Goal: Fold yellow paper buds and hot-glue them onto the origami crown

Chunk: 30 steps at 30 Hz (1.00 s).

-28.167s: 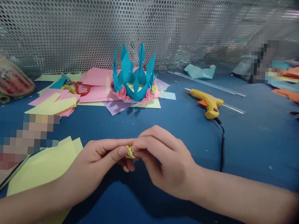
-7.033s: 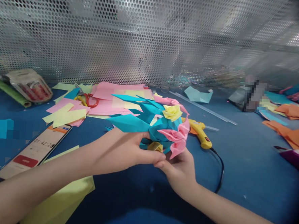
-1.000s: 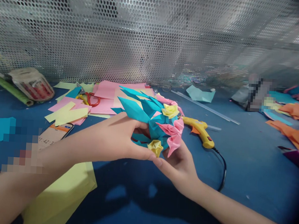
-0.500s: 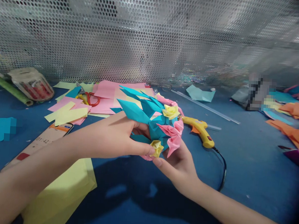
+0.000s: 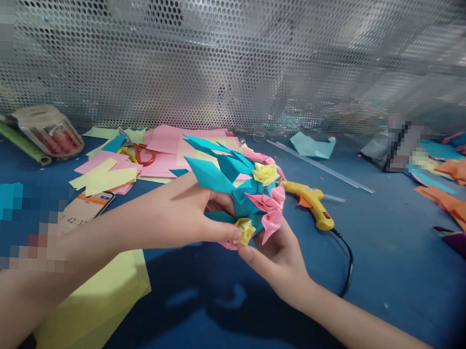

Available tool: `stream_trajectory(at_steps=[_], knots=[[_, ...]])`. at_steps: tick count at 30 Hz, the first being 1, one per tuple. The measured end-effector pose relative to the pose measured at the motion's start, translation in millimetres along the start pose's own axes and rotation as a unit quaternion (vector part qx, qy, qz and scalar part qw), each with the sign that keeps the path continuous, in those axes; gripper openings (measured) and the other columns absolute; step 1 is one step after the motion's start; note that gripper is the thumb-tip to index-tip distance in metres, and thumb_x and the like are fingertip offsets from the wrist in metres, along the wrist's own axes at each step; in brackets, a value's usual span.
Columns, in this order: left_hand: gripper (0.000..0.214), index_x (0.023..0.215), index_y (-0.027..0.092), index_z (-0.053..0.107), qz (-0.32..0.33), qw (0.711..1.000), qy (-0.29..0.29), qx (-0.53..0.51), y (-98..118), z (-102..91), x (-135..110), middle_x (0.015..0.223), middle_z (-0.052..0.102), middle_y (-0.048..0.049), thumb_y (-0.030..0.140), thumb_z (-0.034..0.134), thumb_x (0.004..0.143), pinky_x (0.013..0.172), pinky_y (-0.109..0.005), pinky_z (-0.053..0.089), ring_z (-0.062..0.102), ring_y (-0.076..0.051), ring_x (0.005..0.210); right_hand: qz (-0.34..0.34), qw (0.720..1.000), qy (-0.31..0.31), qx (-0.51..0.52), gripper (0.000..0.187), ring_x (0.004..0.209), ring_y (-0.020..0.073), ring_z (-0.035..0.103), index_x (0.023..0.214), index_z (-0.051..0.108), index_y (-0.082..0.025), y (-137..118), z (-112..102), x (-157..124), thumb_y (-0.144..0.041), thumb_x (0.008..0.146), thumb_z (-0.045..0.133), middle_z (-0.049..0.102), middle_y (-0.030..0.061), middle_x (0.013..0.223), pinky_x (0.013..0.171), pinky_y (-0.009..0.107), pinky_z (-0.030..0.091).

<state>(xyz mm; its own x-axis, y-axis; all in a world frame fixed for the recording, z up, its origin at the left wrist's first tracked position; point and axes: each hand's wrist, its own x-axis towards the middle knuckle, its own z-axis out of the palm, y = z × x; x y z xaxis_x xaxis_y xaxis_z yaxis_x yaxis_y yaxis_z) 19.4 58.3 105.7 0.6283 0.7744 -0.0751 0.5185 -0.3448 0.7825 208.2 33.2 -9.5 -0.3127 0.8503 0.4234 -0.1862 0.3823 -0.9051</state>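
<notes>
Both hands hold a folded paper crown (image 5: 232, 182) tilted on its side above the blue table (image 5: 390, 247); it has teal spikes and pink petals. My left hand (image 5: 183, 213) grips its teal side, and the thumb presses a small yellow paper rose (image 5: 244, 231) against the rim. My right hand (image 5: 279, 256) cups the crown from below, fingers curled under the pink petals. A second yellow rose (image 5: 265, 173) sits higher on the crown.
A yellow glue gun (image 5: 312, 203) with a black cord lies right of the hands. Pink and yellow paper sheets (image 5: 167, 149) and red scissors (image 5: 139, 155) lie behind. A phone (image 5: 86, 207) and yellow sheets (image 5: 99, 298) lie left. A perforated metal screen (image 5: 240, 54) closes the back.
Over the last second the hands and crown have hardly moved; my left thumb stays pressed on the small yellow rose. Earlier the crown stood on the table while both hands folded that rose.
</notes>
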Motion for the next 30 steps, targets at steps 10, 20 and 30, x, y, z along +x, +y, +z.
stream_trajectory(at_steps=[10,20,30], knots=[[0.01,0.087,0.03,0.073,0.016,0.998,0.006,0.064,3.7,1.0,-0.7,0.094,0.075,0.012,0.03,0.064,0.084,0.073,-0.019,0.047,0.066,-0.017,0.092,0.012,0.999,0.05,0.005,0.035,0.113,0.0241,0.064,0.117,0.061,-0.03,-8.3,3.9,5.4,-0.035,0.084,0.071,0.068,0.0047,0.121,0.098,0.038,0.053],[0.021,0.088,0.036,0.075,-0.062,0.99,0.047,0.114,2.2,3.6,-0.7,0.092,0.075,0.0116,0.051,0.064,0.079,0.075,-0.026,0.044,0.063,-0.02,0.089,0.031,0.997,0.065,0.024,0.022,0.09,0.0208,0.07,0.1,0.065,-0.027,-9.8,4.6,9.0,-0.036,0.081,0.074,0.074,0.0027,0.099,0.089,0.035,0.057],[0.014,0.087,0.032,0.075,-0.031,0.996,0.033,0.078,1.9,2.8,-3.2,0.088,0.075,0.0117,0.04,0.067,0.079,0.068,-0.022,0.043,0.063,-0.017,0.085,0.046,0.997,0.066,0.022,0.026,0.087,0.0223,0.072,0.1,0.065,-0.026,-10.7,5.8,9.1,-0.04,0.08,0.074,0.075,0.0042,0.098,0.084,0.036,0.059]])
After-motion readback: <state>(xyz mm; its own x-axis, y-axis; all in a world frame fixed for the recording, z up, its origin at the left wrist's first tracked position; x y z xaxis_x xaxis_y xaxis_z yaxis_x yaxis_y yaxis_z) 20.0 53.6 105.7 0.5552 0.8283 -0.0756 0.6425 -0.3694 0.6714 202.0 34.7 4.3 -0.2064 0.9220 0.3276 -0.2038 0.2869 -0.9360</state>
